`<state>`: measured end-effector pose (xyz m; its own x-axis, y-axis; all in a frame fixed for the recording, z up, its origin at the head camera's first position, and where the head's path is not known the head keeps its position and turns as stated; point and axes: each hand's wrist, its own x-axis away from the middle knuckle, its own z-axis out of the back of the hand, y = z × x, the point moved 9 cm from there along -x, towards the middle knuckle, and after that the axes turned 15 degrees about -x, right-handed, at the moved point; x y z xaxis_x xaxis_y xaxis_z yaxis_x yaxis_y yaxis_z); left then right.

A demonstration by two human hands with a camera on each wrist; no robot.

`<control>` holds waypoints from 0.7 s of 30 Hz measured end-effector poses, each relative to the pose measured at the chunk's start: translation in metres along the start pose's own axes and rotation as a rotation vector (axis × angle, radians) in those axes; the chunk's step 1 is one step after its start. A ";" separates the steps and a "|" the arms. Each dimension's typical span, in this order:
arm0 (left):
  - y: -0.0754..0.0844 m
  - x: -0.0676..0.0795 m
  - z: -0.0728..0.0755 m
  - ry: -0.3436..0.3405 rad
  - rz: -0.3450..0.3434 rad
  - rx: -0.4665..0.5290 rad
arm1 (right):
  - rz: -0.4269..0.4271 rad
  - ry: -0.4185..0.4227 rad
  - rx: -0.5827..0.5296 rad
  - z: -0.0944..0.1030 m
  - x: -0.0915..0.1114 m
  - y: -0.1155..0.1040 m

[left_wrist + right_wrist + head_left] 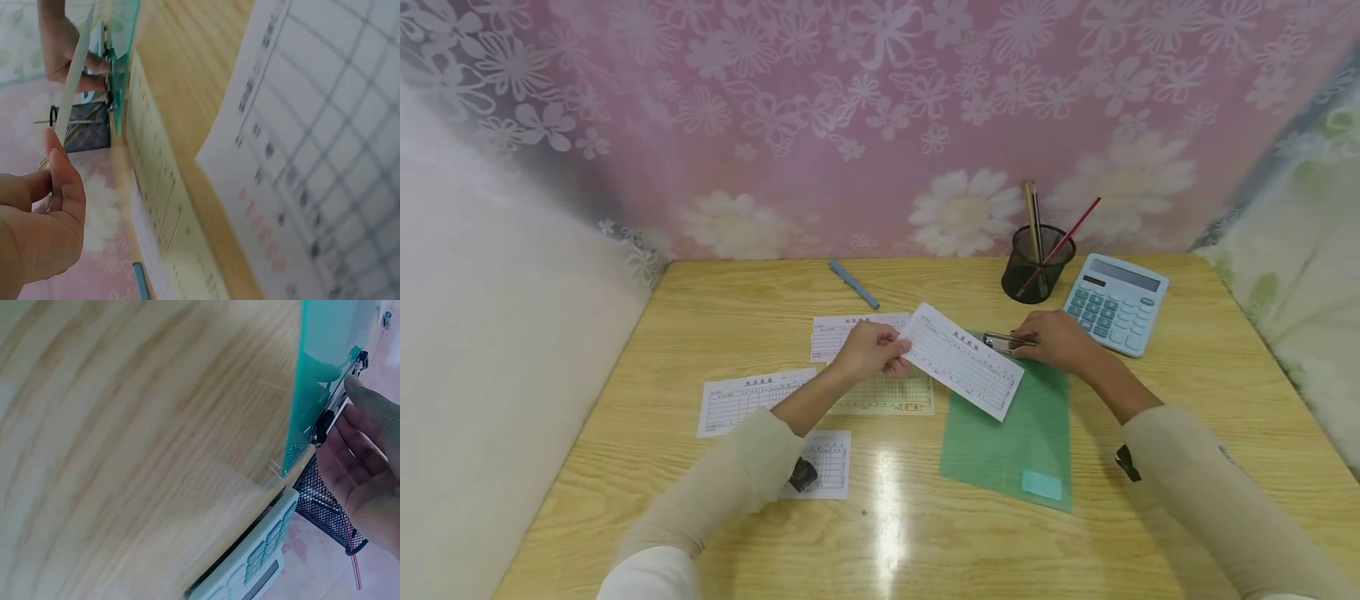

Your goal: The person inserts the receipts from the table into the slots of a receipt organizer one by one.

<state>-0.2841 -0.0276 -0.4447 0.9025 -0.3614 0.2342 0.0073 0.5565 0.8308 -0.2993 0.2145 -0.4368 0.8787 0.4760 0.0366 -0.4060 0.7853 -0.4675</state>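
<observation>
White is the printed slip, which the left hand pinches over the green clipboard. The right hand pinches the metal clip at its top. Nearby, a calculator and a mesh cup stand on the wooden tabletop.

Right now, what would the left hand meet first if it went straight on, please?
Apart from the white slip it holds, the left hand would probably meet the mesh cup; depth is unclear.

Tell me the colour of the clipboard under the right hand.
The clipboard is translucent green; the head view shows it best.
</observation>
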 end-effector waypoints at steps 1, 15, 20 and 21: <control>-0.001 -0.001 -0.005 -0.013 0.013 0.002 | -0.011 -0.003 0.000 0.000 0.000 0.001; -0.002 -0.009 -0.052 -0.073 0.160 0.069 | -0.033 0.037 -0.108 0.004 0.002 0.009; -0.003 -0.010 -0.069 -0.083 0.208 0.115 | 0.004 0.051 -0.093 0.004 0.002 0.006; -0.004 -0.010 -0.072 -0.083 0.215 0.116 | 0.013 0.055 -0.085 0.004 0.003 0.005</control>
<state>-0.2621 0.0278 -0.4863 0.8394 -0.3071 0.4484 -0.2345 0.5395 0.8087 -0.3002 0.2212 -0.4351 0.8869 0.4616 -0.0178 -0.3967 0.7413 -0.5413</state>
